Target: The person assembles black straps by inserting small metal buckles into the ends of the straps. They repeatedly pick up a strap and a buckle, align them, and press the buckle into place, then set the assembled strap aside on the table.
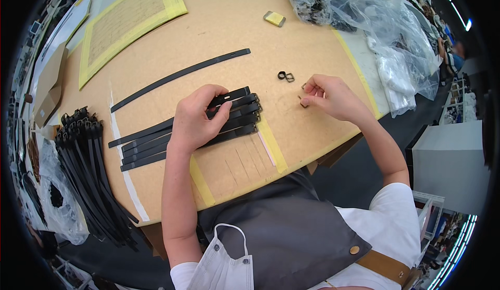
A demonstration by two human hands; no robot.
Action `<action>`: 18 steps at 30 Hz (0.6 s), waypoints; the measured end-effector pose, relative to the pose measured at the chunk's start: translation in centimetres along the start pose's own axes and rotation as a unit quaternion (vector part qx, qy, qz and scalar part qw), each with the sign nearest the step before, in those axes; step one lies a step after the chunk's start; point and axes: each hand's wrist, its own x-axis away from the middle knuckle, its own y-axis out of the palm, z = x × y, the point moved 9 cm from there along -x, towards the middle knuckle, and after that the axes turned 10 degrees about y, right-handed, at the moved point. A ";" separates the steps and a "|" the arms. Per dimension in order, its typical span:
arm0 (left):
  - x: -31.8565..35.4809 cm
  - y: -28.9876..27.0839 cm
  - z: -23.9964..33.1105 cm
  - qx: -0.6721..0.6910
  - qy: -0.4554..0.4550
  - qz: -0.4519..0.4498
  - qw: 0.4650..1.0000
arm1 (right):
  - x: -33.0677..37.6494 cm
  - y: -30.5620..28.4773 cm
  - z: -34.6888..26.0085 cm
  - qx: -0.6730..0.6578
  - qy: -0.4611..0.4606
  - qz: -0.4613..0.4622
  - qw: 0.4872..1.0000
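Head view: left hand (197, 118) flat, pinning the straps (237, 114) steady — right hand (329, 96), beside them, pinches a small buckle (303, 102).

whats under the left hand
The left hand rests on a row of black straps lying side by side on the tan table. Their middle sections are covered by the palm, so nothing there can be seen.

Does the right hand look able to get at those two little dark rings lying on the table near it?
Probably yes. The right hand rests on the table just beside the two small dark rings, with only bare board between them. Its fingertips pinch a small metal piece, which might get in the way.
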 end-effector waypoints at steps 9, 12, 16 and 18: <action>0.0 0.0 0.0 -0.001 0.004 0.000 1.000 | 0.3 2.0 1.0 -0.033 -0.001 0.037 0.999; 0.1 0.0 0.1 -0.003 0.001 -0.003 1.000 | 0.0 2.3 1.1 -0.033 0.016 -0.003 0.999; 0.1 -0.2 0.6 0.002 0.010 0.005 1.000 | -0.2 2.6 0.4 -0.055 -0.025 -0.018 0.998; 0.1 -0.2 0.5 0.007 0.016 0.012 1.000 | -0.2 3.0 -0.4 -0.104 -0.042 -0.048 0.993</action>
